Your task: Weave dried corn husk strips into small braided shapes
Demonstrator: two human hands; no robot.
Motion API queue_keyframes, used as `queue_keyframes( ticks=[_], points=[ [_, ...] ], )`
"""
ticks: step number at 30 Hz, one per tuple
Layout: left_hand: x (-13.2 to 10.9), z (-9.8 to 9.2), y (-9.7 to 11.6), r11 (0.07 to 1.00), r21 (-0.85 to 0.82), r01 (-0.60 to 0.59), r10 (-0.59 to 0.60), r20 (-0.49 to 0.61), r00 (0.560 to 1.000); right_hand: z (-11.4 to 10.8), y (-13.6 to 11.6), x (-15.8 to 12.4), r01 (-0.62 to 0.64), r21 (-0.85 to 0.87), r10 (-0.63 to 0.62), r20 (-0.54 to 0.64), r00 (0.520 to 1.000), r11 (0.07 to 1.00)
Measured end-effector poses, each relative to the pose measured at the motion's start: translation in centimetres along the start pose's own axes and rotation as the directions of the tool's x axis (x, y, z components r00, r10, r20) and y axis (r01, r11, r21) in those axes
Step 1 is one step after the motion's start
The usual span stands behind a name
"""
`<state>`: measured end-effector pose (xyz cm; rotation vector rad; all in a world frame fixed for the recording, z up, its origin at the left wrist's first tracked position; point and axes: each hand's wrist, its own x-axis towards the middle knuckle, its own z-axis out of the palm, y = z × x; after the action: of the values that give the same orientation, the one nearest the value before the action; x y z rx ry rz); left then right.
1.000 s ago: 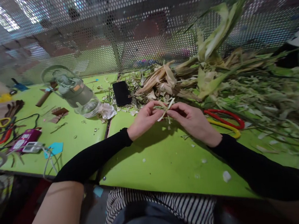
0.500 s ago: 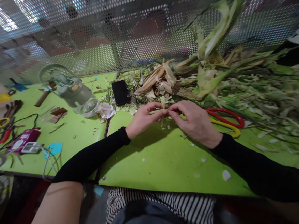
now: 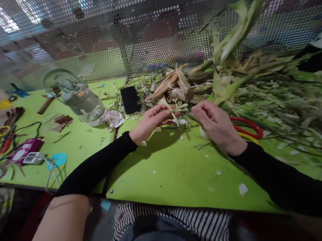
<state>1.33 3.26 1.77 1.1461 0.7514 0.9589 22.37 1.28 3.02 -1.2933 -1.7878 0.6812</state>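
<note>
Between the thumb and fingers of my left hand [image 3: 148,124] is a small cross of pale green corn husk strips [image 3: 174,114], held a little above the green table [image 3: 165,175]. A thin strand [image 3: 187,129] curves below the cross toward the right. My right hand [image 3: 218,128] is apart from the cross, its fingers curled closed; what they hold, if anything, is hidden. Beside that hand lie scissors with a red handle [image 3: 248,127] and a yellow handle [image 3: 249,138], partly covered by the wrist.
Dry and green corn husks [image 3: 180,80] are heaped behind my hands, with shredded leaves [image 3: 294,100] at right. A phone [image 3: 130,100], a water bottle [image 3: 84,100] and crumpled paper [image 3: 114,118] stand left. Farther left are pliers [image 3: 4,146] and a purple box [image 3: 27,148]. Perforated metal screens the back.
My hands have moved apart: the right has drawn back to the right and closed, and the left has shifted slightly left. The husk cross has turned and shows more clearly.
</note>
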Motion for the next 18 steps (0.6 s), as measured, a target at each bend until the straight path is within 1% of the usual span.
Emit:
queue_keyframes(
  ticks=[1, 3, 5, 7, 10, 14, 16, 18],
  points=[
    [0.0, 0.1, -0.1, 1.0, -0.027, -0.011, 0.011, -0.006, 1.0, 0.1, 0.0, 0.0, -0.011, -0.011, 0.011, -0.002, 1.0, 1.0],
    [-0.1, 0.4, -0.3, 0.998, -0.037, -0.041, 0.041, 0.003, 0.999, 0.4, 0.1, 0.0, -0.005, -0.057, 0.008, 0.068, 0.998, 0.998],
    [-0.1, 0.7, -0.6, 0.997, 0.0, -0.08, 0.08, 0.013, 0.997, 0.8, 0.1, -0.2, 0.019, -0.082, -0.007, 0.143, 0.99, 0.996],
    [-0.2, 0.8, -0.9, 0.992, 0.07, -0.101, 0.099, 0.028, 0.995, 1.1, 0.0, -0.4, 0.046, -0.075, -0.031, 0.182, 0.983, 0.996],
    [-0.1, 0.7, -1.1, 0.979, 0.177, -0.099, 0.093, 0.041, 0.995, 1.3, -0.3, -0.6, 0.081, -0.049, -0.068, 0.225, 0.972, 0.995],
    [0.0, 0.6, -1.1, 0.96, 0.263, -0.092, 0.076, 0.071, 0.995, 1.1, -1.0, -1.0, 0.103, -0.029, -0.091, 0.267, 0.959, 0.994],
    [0.1, 0.6, -1.0, 0.958, 0.268, -0.099, 0.073, 0.105, 0.992, 0.9, -1.2, -1.1, 0.112, -0.029, -0.099, 0.285, 0.953, 0.993],
    [0.1, 0.5, -0.9, 0.965, 0.24, -0.101, 0.07, 0.131, 0.989, 0.9, -1.2, -1.2, 0.121, -0.017, -0.111, 0.292, 0.95, 0.992]
  ],
)
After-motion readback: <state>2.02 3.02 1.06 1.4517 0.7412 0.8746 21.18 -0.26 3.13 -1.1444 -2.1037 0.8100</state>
